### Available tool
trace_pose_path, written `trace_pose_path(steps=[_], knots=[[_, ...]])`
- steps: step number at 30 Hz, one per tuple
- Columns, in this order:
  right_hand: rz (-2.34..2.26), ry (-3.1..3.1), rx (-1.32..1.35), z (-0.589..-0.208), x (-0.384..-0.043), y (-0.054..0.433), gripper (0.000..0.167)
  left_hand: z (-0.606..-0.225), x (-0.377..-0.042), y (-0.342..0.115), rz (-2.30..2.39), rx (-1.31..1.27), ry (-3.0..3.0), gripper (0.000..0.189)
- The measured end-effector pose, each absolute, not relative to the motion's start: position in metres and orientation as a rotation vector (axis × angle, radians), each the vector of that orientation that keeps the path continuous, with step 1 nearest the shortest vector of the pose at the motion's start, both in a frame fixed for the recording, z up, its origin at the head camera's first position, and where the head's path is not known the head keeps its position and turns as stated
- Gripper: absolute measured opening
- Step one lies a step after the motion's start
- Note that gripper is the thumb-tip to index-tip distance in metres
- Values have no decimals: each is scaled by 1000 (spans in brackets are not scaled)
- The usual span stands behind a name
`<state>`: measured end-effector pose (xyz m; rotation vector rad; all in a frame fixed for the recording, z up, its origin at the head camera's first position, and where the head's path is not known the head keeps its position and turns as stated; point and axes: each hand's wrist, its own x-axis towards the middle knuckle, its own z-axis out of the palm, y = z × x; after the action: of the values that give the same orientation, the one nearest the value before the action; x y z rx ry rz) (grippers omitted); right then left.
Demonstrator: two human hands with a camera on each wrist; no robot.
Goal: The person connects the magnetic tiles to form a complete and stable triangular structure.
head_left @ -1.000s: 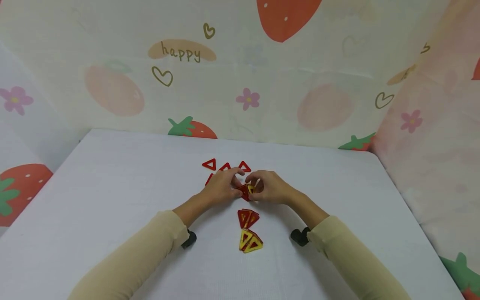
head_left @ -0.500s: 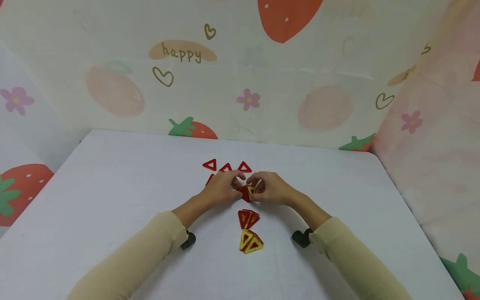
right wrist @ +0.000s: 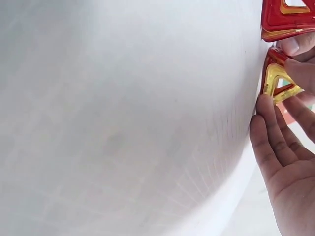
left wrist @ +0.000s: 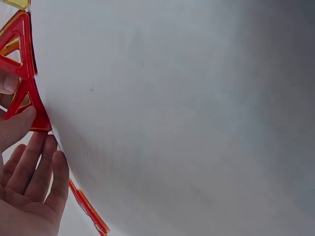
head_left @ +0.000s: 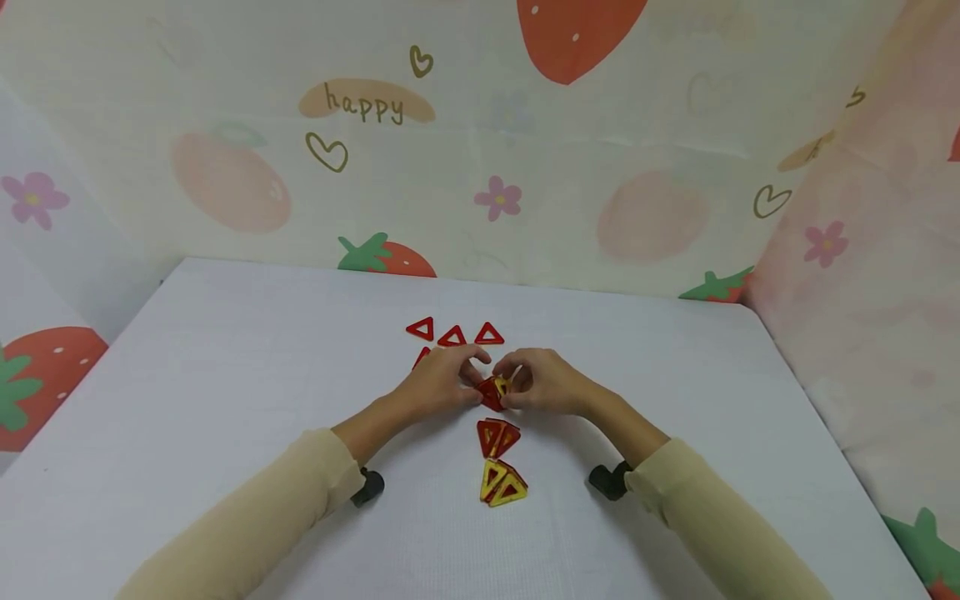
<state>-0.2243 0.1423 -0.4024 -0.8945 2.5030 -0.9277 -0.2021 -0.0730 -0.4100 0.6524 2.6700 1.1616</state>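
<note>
Between both hands a small pyramid of triangular magnetic tiles [head_left: 490, 395] stands on the table, red on its left and yellow on its right. My left hand [head_left: 444, 380] holds its red side, the thumb lying across a red tile [left wrist: 43, 118] in the left wrist view. My right hand [head_left: 549, 382] pinches the opposite side, where a yellow tile [right wrist: 269, 82] shows in the right wrist view. Fingers hide part of the pyramid. Nearer to me stands a red tile pyramid [head_left: 486, 435], and a yellow-faced pyramid [head_left: 493, 482] adjoins it at the front.
Beyond the hands lie flat, loose red triangle tiles: one at the left [head_left: 430, 330], one in the middle [head_left: 444, 340] and one at the right [head_left: 487, 327]. Another red tile [head_left: 422, 357] is partly behind the left hand. A printed cloth wall [head_left: 555, 250] borders the white table [head_left: 247, 375].
Both hands and the pyramid between them have moved slightly toward me, closer to the red pyramid. More of the middle loose red tile shows. The two front pyramids have stayed put.
</note>
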Motion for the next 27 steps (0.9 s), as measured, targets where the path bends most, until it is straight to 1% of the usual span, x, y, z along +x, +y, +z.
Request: trace_pose_path(steps=[7, 12, 22, 27], knots=[[-925, 2470, -918, -402, -226, 143, 35, -408, -198, -79, 1173, 677, 2656, 45], [-969, 2478, -941, -397, -231, 146, 37, -406, -201, -93, 1245, 682, 2703, 43], [-1009, 2540, -874, -394, -242, 148, 34, -406, -215, -127, 1308, 560, 2825, 44], [-1011, 2577, -838, -395, -249, 147, 37, -410, -218, -135, 1278, 533, 2820, 47]])
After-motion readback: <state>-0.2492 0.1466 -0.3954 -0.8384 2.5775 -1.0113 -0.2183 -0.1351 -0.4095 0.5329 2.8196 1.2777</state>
